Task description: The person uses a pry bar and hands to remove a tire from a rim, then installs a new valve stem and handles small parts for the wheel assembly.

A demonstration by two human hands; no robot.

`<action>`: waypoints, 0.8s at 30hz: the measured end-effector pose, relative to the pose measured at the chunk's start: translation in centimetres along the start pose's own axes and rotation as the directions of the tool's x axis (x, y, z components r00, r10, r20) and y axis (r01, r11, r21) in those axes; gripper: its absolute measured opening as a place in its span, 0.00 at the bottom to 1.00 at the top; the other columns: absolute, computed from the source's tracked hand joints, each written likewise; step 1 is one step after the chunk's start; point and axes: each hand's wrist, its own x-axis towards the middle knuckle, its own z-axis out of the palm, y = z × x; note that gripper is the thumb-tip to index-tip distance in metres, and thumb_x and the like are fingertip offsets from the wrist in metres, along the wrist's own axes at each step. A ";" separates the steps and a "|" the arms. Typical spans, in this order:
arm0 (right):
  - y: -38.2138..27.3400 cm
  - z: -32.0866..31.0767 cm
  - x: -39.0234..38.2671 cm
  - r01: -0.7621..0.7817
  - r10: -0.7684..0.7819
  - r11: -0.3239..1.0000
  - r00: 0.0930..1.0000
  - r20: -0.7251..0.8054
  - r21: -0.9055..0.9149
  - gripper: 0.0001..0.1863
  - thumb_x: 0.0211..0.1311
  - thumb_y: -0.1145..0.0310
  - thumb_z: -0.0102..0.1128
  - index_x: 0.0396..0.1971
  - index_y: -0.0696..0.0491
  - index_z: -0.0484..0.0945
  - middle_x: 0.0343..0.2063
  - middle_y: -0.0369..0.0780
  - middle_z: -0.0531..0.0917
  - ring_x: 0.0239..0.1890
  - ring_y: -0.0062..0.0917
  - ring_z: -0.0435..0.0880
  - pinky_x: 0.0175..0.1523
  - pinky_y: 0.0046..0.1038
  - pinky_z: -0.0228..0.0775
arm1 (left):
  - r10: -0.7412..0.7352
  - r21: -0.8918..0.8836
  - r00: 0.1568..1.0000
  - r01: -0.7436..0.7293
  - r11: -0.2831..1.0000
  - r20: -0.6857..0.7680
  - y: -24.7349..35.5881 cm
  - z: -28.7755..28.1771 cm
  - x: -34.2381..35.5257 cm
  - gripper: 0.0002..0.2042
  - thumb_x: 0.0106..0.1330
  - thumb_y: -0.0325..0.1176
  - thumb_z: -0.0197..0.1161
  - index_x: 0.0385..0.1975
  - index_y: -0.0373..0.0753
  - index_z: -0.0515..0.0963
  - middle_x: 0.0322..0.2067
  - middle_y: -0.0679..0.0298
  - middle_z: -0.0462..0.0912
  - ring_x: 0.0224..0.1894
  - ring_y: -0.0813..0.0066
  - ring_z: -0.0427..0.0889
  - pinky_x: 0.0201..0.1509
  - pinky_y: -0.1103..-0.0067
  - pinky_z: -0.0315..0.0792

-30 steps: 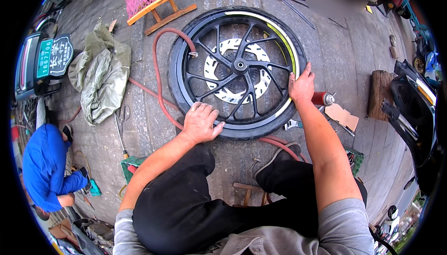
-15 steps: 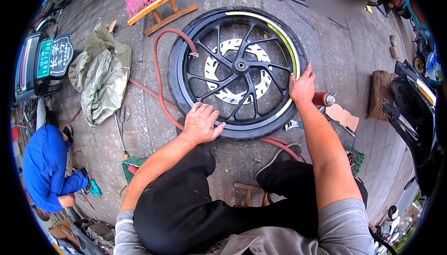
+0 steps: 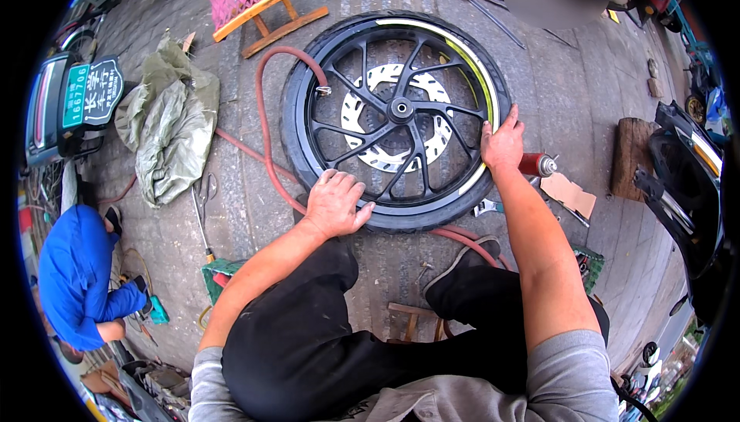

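Observation:
A motorcycle wheel with a black tyre [image 3: 297,137] lies flat on the paving before me. Its black spoked rim carries a yellow-green stripe, and a slotted silver brake disc [image 3: 358,144] surrounds the hub. My left hand [image 3: 336,205] rests on the tyre and rim at the near left, fingers apart and slightly bent. At the right side, my right hand [image 3: 502,143] spans the tyre, its thumb by the rim and its fingers at the outer edge. A red hose [image 3: 264,125] loops over the left of the wheel, its metal-fitted end lying above the rim.
Right of the wheel are a red spray can [image 3: 533,164], a cardboard piece [image 3: 569,193] and a wood log [image 3: 632,156]. A woven-seat stool [image 3: 262,2] stands beyond, left. A crumpled tarp [image 3: 173,129] lies left. A person in blue [image 3: 73,275] crouches at the far left.
Both hands keep their places on the wheel, which has not visibly turned. The whole view has shifted very slightly.

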 end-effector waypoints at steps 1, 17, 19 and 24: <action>0.0 -0.1 0.0 -0.002 0.002 1.000 1.000 0.000 -0.001 0.51 0.73 0.51 0.66 0.85 0.48 0.47 0.69 0.60 0.70 0.66 0.57 0.80 0.71 0.49 0.75 | 0.003 0.000 1.000 -0.003 1.000 -0.007 0.0 0.0 0.0 0.22 0.60 0.47 0.75 0.45 0.37 0.84 0.43 0.56 0.85 0.53 0.55 0.84 0.65 0.56 0.74; 0.1 0.0 0.0 0.007 -0.007 1.000 1.000 -0.018 -0.011 0.50 0.73 0.51 0.67 0.85 0.49 0.48 0.68 0.60 0.71 0.64 0.58 0.81 0.69 0.49 0.76 | 0.005 0.015 1.000 -0.005 1.000 -0.013 0.0 0.1 0.0 0.21 0.59 0.47 0.75 0.44 0.38 0.84 0.42 0.57 0.85 0.52 0.56 0.84 0.64 0.56 0.74; 0.0 -0.1 0.0 0.001 -0.001 1.000 1.000 -0.009 -0.010 0.50 0.73 0.50 0.67 0.85 0.49 0.48 0.68 0.60 0.70 0.64 0.58 0.81 0.70 0.49 0.76 | 0.004 0.013 1.000 -0.004 1.000 -0.012 0.0 0.2 0.0 0.21 0.59 0.47 0.75 0.44 0.38 0.84 0.42 0.57 0.85 0.52 0.56 0.84 0.64 0.56 0.74; -0.1 -0.1 0.0 -0.002 0.002 1.000 1.000 -0.002 -0.011 0.51 0.73 0.50 0.67 0.85 0.49 0.47 0.69 0.61 0.70 0.65 0.58 0.81 0.70 0.49 0.75 | -0.009 0.019 1.000 0.009 1.000 0.009 0.0 0.4 -0.1 0.22 0.62 0.52 0.73 0.43 0.37 0.85 0.43 0.56 0.85 0.53 0.55 0.84 0.67 0.55 0.72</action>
